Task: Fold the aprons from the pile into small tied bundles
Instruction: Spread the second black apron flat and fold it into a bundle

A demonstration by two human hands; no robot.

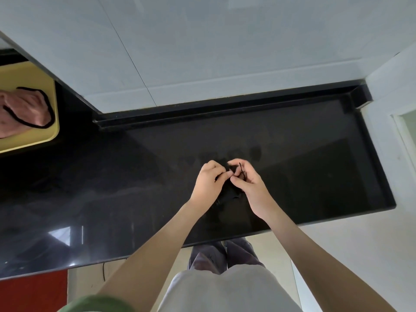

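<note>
Black counter (304,165) runs under a white wall. Far left, a yellow tray (48,91) holds a pink apron (24,109), well apart from the work. The dark bundle (229,194) lies between the hands, its long axis seemingly toward the person. Left hand (208,183) and right hand (252,188), equally near, each pinch its string (242,168) with curled fingers.

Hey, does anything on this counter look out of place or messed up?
Nothing stands out. The left hand and right hand pinch a dark apron over the black counter; a pink apron lies crumpled in the yellow tray.
</note>
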